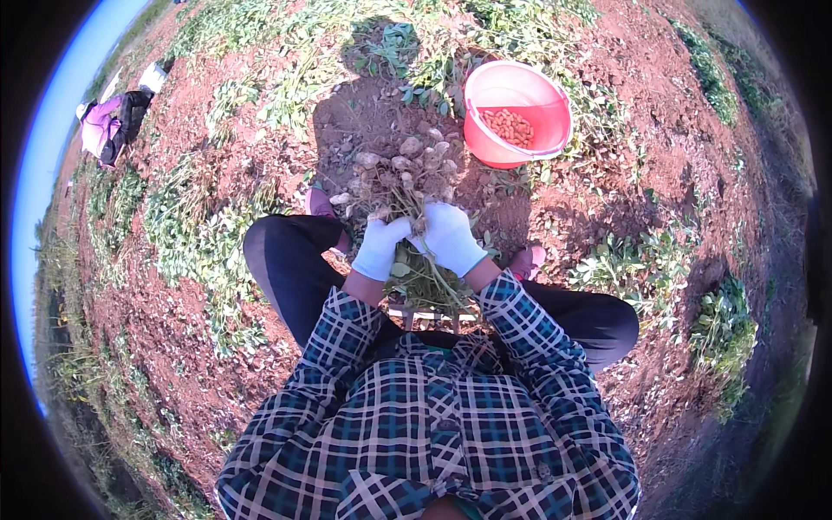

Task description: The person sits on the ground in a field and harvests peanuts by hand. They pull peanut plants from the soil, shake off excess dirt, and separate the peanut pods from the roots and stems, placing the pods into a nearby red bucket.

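Note:
Both hands wear white gloves and meet in front of me around one uprooted bunch of peanut plants [404, 179]. My left hand [382, 246] grips the stems from the left side. Close against it, my right hand [450, 238] holds the same stems from the right. Pale, soil-dusted peanut pods and tangled roots fan out beyond my gloves, away from my body. Green leafy tops [422, 286] hang back between my knees. Ahead and to the right stands a pink plastic bucket [484, 153], with a layer of peanuts [508, 127] in its bottom.
Pulled peanut plants [195, 227] lie in rows on the reddish soil [273, 175] at left. More leafy plants [630, 273] lie at right. I sit on a low seat [432, 318], knees spread. At far left another person [110, 127] crouches near a white sack [153, 78].

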`<action>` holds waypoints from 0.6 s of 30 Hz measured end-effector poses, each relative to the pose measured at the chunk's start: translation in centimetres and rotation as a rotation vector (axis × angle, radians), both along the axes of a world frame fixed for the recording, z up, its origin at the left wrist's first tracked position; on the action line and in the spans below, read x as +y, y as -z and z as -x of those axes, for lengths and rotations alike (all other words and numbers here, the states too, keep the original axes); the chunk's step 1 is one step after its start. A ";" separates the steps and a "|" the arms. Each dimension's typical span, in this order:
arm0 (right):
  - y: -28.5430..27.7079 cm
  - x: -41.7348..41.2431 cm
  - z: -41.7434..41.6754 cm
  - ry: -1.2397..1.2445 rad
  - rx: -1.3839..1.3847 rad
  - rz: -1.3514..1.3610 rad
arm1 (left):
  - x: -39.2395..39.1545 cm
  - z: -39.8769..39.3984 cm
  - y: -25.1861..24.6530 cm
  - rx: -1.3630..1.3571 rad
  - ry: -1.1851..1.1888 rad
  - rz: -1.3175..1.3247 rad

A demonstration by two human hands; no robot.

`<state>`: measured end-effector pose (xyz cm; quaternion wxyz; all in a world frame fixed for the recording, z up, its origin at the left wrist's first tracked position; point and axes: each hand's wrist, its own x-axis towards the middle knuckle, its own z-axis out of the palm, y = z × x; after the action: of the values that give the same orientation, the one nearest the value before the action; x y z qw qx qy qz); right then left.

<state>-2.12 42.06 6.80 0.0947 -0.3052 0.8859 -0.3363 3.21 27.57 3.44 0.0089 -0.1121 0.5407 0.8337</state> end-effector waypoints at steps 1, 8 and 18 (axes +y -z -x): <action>-0.5 -1.9 -1.3 -0.002 -0.064 -0.052 | -1.8 -1.5 2.4 0.001 -0.061 -0.151; 2.1 2.6 -4.9 0.020 -0.714 0.640 | -7.9 -4.7 15.9 -0.089 -0.310 -0.418; 0.4 0.6 -7.8 -0.084 0.146 0.279 | -5.0 -3.6 10.4 -0.116 -0.378 -0.308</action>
<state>5.69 42.63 6.40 0.0005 -0.3757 0.8216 -0.4288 6.85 22.58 -6.95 -0.0994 -0.2562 0.3752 0.8853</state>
